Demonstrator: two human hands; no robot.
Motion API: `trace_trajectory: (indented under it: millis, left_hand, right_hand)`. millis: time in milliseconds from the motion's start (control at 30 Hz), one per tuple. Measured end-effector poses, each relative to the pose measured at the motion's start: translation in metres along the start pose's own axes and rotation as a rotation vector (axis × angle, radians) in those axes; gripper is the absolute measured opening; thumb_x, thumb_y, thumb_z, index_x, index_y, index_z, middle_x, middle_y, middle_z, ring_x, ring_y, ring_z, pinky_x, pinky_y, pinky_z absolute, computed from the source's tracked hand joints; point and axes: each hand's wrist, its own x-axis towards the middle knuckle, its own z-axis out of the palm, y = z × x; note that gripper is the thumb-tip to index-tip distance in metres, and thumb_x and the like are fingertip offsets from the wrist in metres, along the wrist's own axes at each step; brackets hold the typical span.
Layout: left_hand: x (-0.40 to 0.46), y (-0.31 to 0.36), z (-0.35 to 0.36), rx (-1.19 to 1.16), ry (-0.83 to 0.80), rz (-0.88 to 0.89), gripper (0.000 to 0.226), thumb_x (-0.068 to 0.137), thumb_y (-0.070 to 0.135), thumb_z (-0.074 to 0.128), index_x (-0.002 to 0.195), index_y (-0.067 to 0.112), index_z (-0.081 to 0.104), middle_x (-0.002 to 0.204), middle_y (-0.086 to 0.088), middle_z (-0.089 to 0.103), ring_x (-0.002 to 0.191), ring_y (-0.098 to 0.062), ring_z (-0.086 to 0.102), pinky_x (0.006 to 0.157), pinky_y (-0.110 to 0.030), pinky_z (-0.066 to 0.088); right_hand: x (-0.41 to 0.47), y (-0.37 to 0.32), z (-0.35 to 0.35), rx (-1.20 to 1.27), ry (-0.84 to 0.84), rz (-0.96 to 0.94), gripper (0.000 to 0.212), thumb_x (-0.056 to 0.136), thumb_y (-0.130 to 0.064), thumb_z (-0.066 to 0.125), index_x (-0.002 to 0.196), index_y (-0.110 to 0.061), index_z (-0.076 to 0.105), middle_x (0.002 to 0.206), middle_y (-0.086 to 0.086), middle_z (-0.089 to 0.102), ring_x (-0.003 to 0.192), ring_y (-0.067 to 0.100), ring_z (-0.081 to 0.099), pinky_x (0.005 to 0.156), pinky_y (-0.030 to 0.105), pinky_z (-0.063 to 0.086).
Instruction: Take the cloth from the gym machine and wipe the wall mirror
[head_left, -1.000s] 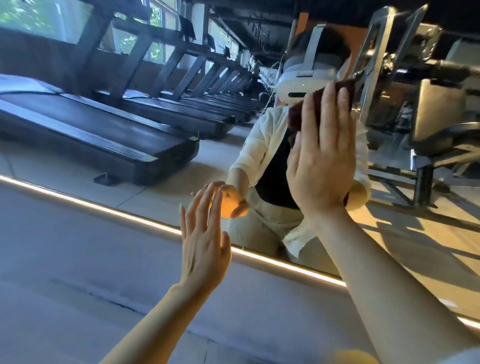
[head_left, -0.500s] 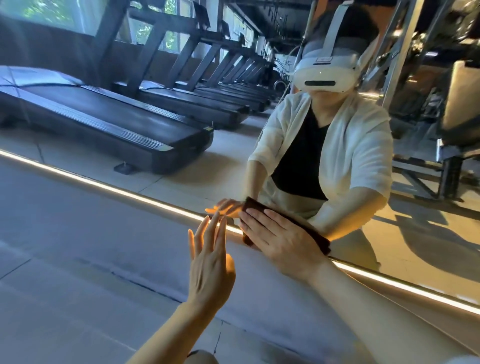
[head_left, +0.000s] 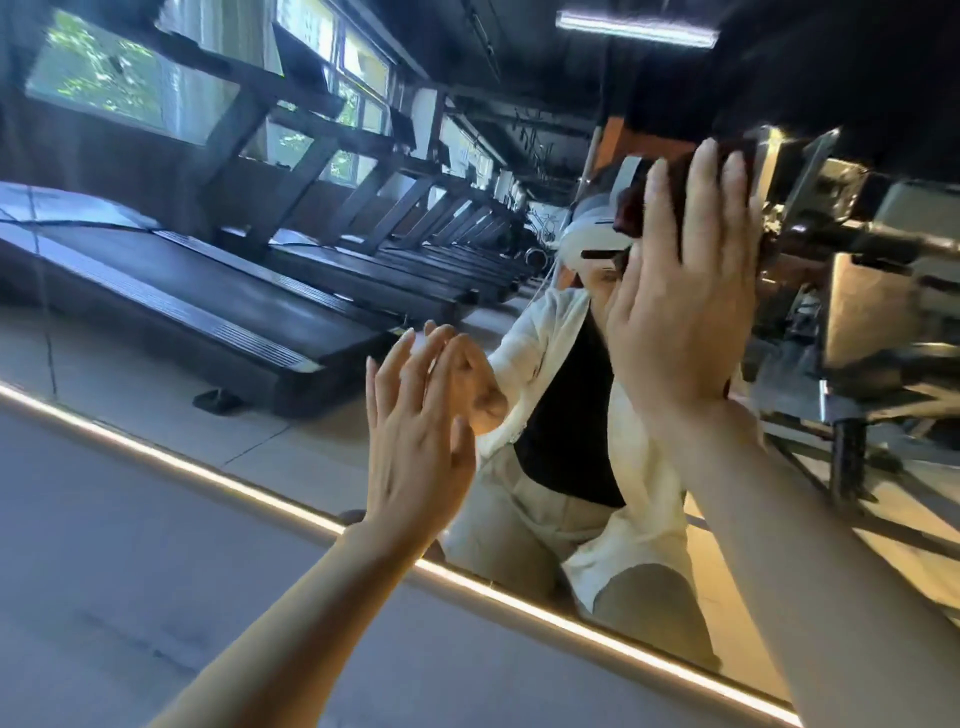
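**A:** Which step of the task was being carried out?

**B:** The wiping step, it was judged. A dark cloth (head_left: 670, 182) was pressed flat against the mirror (head_left: 322, 415) by the right hand (head_left: 675, 322), high on the glass. The cloth was mostly hidden behind the palm; only its dark edge was seen past the fingertips and to their left.

**A:** How was the cloth held?

**B:** No pinch was used. The fingers of the right hand were kept straight and spread, so the grip was fully open and the cloth was pinned to the glass by pressure alone.

**A:** And the other hand?

**B:** The left hand (head_left: 415, 457) was raised lower down and to the left, fingers straight and close together, with nothing held. Whether the glass was touched by it could not be told.

**A:** What else was shown?

**B:** A lit strip (head_left: 208, 467) was seen along the mirror's lower edge. Treadmills (head_left: 218, 312) and a gym machine (head_left: 872, 291) were reflected in the glass.

**A:** What was called for next?

**B:** A stroke across the glass was likely needed, with firm, even pressure kept so the cloth would not slip from under the flat palm.
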Motion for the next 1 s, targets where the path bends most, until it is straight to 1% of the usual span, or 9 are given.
trace_trajectory:
  millis: [167, 267, 333, 467, 567, 667, 733, 900, 1000]
  left_hand:
    - [0.023, 0.004, 0.000, -0.007, 0.027, 0.043, 0.048, 0.098, 0.021, 0.046, 0.145, 0.009, 0.049, 0.150, -0.007, 0.047, 0.145, -0.030, 0.031, 0.117, -0.061, 0.021]
    - [0.026, -0.001, -0.003, 0.041, 0.022, 0.116, 0.052, 0.093, 0.018, 0.046, 0.145, 0.009, 0.049, 0.149, -0.009, 0.048, 0.145, -0.031, 0.031, 0.119, -0.063, 0.019]
    - [0.042, -0.003, -0.009, 0.048, 0.026, 0.151, 0.052, 0.092, 0.016, 0.046, 0.144, 0.009, 0.050, 0.148, -0.010, 0.049, 0.145, -0.031, 0.029, 0.118, -0.063, 0.019]
    - [0.087, -0.008, -0.024, 0.089, 0.036, 0.158, 0.050, 0.093, 0.022, 0.041, 0.140, 0.012, 0.054, 0.144, -0.008, 0.053, 0.144, -0.031, 0.029, 0.112, -0.067, 0.027]
    - [0.106, -0.015, -0.031, 0.082, 0.064, 0.147, 0.050, 0.093, 0.022, 0.037, 0.138, 0.014, 0.055, 0.144, -0.005, 0.053, 0.145, -0.029, 0.029, 0.113, -0.063, 0.028]
    - [0.108, -0.026, -0.031, 0.072, 0.094, 0.093, 0.051, 0.091, 0.023, 0.040, 0.139, 0.012, 0.054, 0.144, -0.006, 0.052, 0.143, -0.031, 0.032, 0.113, -0.060, 0.030]
    - [0.099, -0.032, -0.030, 0.071, 0.091, 0.080, 0.050, 0.094, 0.026, 0.042, 0.139, 0.009, 0.054, 0.144, -0.009, 0.052, 0.142, -0.032, 0.035, 0.112, -0.060, 0.032]
    - [0.071, -0.033, -0.025, 0.120, 0.068, 0.131, 0.045, 0.099, 0.021, 0.044, 0.142, 0.011, 0.050, 0.146, -0.007, 0.052, 0.143, -0.028, 0.034, 0.116, -0.062, 0.025]
    - [0.090, -0.022, -0.028, 0.123, 0.051, 0.161, 0.047, 0.096, 0.021, 0.047, 0.142, 0.010, 0.052, 0.145, -0.006, 0.052, 0.142, -0.029, 0.034, 0.112, -0.064, 0.032]
  right_hand:
    - [-0.102, -0.024, 0.002, -0.050, -0.370, -0.622, 0.064, 0.102, -0.029, 0.042, 0.158, -0.006, 0.022, 0.164, 0.019, 0.018, 0.153, 0.034, 0.015, 0.126, 0.047, 0.009]
    - [-0.102, -0.011, -0.003, -0.094, -0.481, -0.932, 0.063, 0.099, -0.031, 0.040, 0.157, -0.007, 0.027, 0.163, 0.017, 0.020, 0.152, 0.030, 0.021, 0.126, 0.045, 0.004]
    - [-0.049, -0.005, 0.000, -0.090, -0.392, -0.862, 0.056, 0.101, -0.024, 0.032, 0.155, -0.009, 0.033, 0.161, 0.016, 0.029, 0.151, 0.031, 0.027, 0.125, 0.048, 0.013]
    - [0.098, 0.020, 0.000, -0.067, -0.050, -0.173, 0.047, 0.105, -0.018, 0.036, 0.151, -0.008, 0.042, 0.159, 0.020, 0.035, 0.150, 0.036, 0.028, 0.125, 0.047, 0.015]
    - [0.138, 0.003, 0.005, -0.055, 0.022, 0.037, 0.049, 0.107, -0.020, 0.030, 0.154, -0.007, 0.037, 0.162, 0.020, 0.029, 0.152, 0.036, 0.022, 0.126, 0.046, 0.015]
    - [0.104, -0.045, 0.028, -0.007, -0.014, -0.205, 0.050, 0.105, -0.019, 0.037, 0.153, -0.004, 0.036, 0.160, 0.023, 0.030, 0.151, 0.038, 0.023, 0.125, 0.049, 0.018]
    - [0.054, -0.066, 0.036, -0.005, -0.132, -0.424, 0.051, 0.108, -0.024, 0.025, 0.155, -0.004, 0.034, 0.161, 0.022, 0.028, 0.152, 0.036, 0.022, 0.126, 0.047, 0.015]
    - [-0.025, -0.053, 0.019, -0.094, -0.428, -0.933, 0.058, 0.098, -0.022, 0.024, 0.150, -0.008, 0.046, 0.157, 0.016, 0.041, 0.147, 0.032, 0.036, 0.124, 0.043, 0.011]
    - [0.022, -0.034, 0.018, -0.062, -0.352, -0.895, 0.053, 0.099, -0.022, 0.030, 0.146, -0.009, 0.051, 0.154, 0.015, 0.045, 0.145, 0.031, 0.040, 0.121, 0.046, 0.022]
